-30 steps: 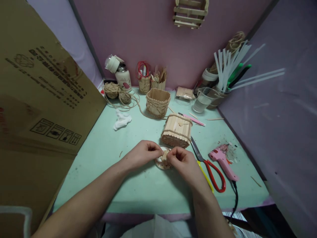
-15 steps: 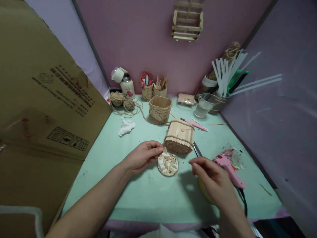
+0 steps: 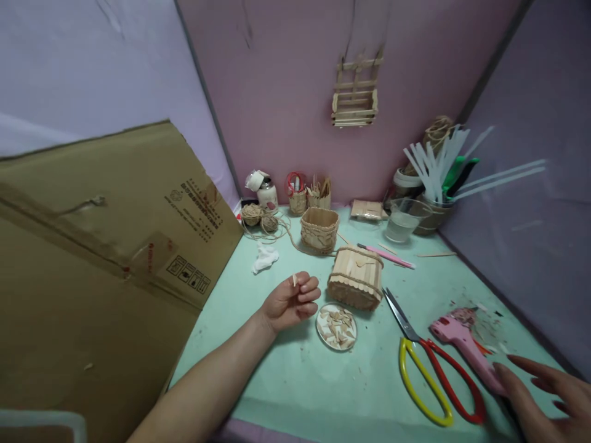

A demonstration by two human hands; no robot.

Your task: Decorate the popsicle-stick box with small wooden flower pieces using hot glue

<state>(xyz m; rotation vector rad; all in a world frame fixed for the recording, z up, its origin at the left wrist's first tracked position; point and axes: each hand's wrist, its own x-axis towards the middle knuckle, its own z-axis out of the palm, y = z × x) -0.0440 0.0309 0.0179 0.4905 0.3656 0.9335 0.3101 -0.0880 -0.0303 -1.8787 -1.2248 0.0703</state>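
Observation:
My left hand (image 3: 292,300) is raised over the table, its thumb and fingers pinching a small pale wood chip (image 3: 294,280). Just right of it lies a round white dish (image 3: 337,327) of similar chips. At the lower right, my right hand (image 3: 549,394) has its fingers apart by the handle of a pink glue gun (image 3: 468,347); whether the thumb touches it I cannot tell. Scissors (image 3: 418,341) with yellow and red handles lie between dish and glue gun. Behind the dish, a wooden-stick box (image 3: 355,277) banded with twine rests on its side.
A woven-look basket (image 3: 319,229) stands behind the box, near twine balls (image 3: 252,214). A pink pen-like tool (image 3: 388,255) lies to the right. A clear cup (image 3: 401,224) and white glue sticks (image 3: 438,166) stand at the back right. A large cardboard box (image 3: 115,258) borders the left.
My left hand has lifted away from the dish with a wood chip. My right hand has moved right to the glue gun, uncovering the scissors. The view has shifted.

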